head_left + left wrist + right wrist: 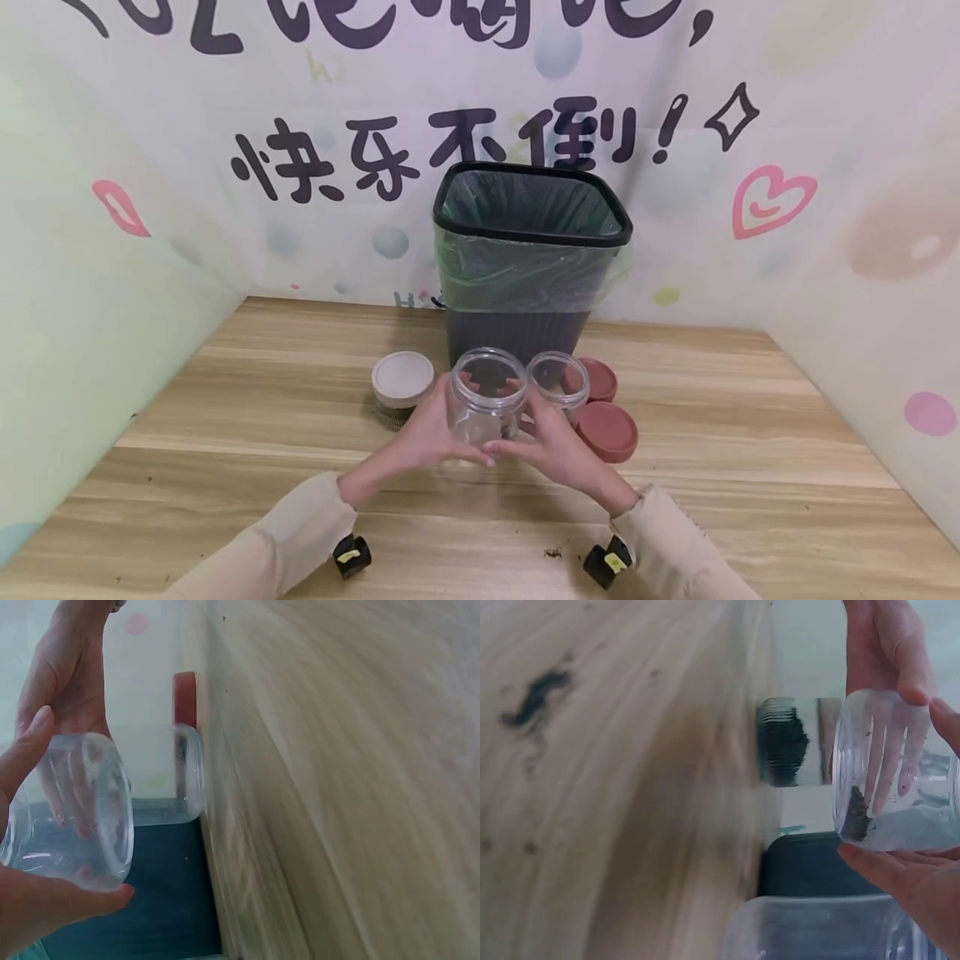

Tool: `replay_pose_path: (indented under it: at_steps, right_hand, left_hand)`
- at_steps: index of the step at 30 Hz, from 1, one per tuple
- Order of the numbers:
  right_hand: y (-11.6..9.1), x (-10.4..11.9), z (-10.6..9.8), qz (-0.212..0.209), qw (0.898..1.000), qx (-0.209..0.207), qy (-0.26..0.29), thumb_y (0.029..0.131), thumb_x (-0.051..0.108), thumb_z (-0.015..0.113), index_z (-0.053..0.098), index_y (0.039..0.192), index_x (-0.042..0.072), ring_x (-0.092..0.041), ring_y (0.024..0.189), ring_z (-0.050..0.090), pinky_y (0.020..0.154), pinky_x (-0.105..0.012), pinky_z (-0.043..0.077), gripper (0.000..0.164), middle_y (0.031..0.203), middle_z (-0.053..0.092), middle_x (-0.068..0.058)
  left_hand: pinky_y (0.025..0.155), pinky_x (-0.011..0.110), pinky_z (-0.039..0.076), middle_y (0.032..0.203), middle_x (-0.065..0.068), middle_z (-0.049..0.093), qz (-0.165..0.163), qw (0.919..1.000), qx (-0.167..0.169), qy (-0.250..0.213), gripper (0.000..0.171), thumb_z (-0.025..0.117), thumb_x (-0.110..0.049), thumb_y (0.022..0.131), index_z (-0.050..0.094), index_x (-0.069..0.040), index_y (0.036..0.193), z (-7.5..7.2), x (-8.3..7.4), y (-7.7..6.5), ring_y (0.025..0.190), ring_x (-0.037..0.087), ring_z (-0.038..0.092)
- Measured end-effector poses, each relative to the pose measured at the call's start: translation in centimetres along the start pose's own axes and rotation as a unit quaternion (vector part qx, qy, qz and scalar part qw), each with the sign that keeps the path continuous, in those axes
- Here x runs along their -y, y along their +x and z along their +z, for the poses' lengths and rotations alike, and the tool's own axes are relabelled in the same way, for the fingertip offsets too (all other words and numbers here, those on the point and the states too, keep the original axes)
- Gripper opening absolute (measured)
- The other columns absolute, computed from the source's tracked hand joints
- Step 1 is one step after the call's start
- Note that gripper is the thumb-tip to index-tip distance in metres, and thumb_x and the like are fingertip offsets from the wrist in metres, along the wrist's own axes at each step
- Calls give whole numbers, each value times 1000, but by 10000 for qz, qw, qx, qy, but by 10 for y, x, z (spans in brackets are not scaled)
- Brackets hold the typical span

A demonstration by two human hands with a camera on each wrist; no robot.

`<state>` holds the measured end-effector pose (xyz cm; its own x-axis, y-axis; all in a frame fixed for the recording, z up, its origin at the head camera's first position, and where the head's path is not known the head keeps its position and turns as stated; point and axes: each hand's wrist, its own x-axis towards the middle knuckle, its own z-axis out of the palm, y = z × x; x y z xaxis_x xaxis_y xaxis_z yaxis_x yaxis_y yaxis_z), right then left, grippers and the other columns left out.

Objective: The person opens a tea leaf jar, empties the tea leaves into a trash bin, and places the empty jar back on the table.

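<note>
A clear open-topped jar [487, 417] is held between both hands, above the tabletop with its mouth up. My left hand [427, 429] grips its left side, while my right hand [558, 446] holds the right; the thumbs come close together at the front. Dark crumbs [857, 816] show near the jar's base in the right wrist view. A second clear jar [566, 398] stands without a lid just beyond my right hand. Left of my left hand is a jar with dark contents [786, 746], closed by a pale lid [402, 375].
Two reddish-brown lids [609, 432] lie right of the second jar. Behind the jars stands a dark bin [517, 333] with a green liner [517, 271]. Dark specks [552, 552] dot the wooden table [300, 375] near the front. A printed cloth [337, 242] hangs behind.
</note>
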<state>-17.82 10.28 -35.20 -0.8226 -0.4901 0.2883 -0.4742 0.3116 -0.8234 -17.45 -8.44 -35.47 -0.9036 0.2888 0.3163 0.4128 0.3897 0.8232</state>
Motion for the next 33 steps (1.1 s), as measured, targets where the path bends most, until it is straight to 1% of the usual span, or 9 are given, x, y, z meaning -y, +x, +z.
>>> replay_pose_path:
  at_steps: [3, 6, 13, 19, 25, 29, 33]
  right_hand:
    - [-2, -8, 3, 42, 9999, 161, 38, 71, 18, 74, 27, 136, 7, -31, 120, 40, 91, -42, 41, 81, 133, 34, -19]
    - [-2, -14, 5, 24, 9996, 277, -2, 71, 21, 74, 28, 134, 6, -31, 120, 40, 91, -42, 41, 79, 131, 36, -18]
    - [1, -23, 9, -40, 9989, 461, 43, 72, 20, 73, 26, 136, 3, -31, 120, 40, 92, -41, 40, 81, 132, 38, -18]
    - [4, -28, 11, -52, 9985, 550, 50, 72, 18, 73, 27, 135, 1, -31, 120, 40, 93, -40, 39, 79, 132, 40, -18]
    - [7, -29, 14, -46, 9987, 497, -128, 72, 15, 73, 28, 133, -3, -34, 118, 42, 93, -44, 39, 78, 129, 42, -21]
    - [8, -28, 16, -39, 9988, 390, -293, 71, 15, 74, 28, 132, -5, -33, 118, 42, 94, -44, 38, 78, 127, 43, -21]
    - [8, -30, 17, -29, 9989, 269, -385, 71, 15, 74, 28, 130, -7, -35, 118, 42, 94, -46, 37, 77, 126, 43, -24]
  left_hand:
    - [93, 44, 36, 119, 18, 48, -53, 9996, 278, 38, 97, 87, -10, 46, 32, 4, 125, -1, 6, -3, 109, 30, 47]
    - [92, 43, 37, 118, 17, 50, -121, 9991, 374, 133, 95, 86, -9, 47, 34, 4, 125, -1, 12, -5, 108, 30, 48]
    - [88, 42, 41, 111, 15, 56, -279, 9977, 171, 600, 91, 88, -15, 44, 41, 2, 121, 2, 21, -5, 103, 31, 52]
    - [85, 42, 42, 107, 13, 59, -437, 9952, -8, 873, 91, 89, -16, 40, 44, 0, 118, 4, 24, -5, 100, 31, 54]
    - [83, 44, 43, 106, 12, 59, -575, 9927, -189, 1044, 91, 89, -14, 37, 46, 1, 116, 5, 24, -3, 97, 34, 55]
    - [83, 45, 42, 106, 13, 57, -541, 9922, -204, 1104, 92, 89, -13, 37, 45, 2, 117, 6, 28, -2, 97, 35, 54]
    - [83, 45, 42, 106, 13, 57, -556, 9917, -220, 1137, 92, 89, -12, 37, 45, 2, 116, 8, 30, 0, 97, 36, 54]
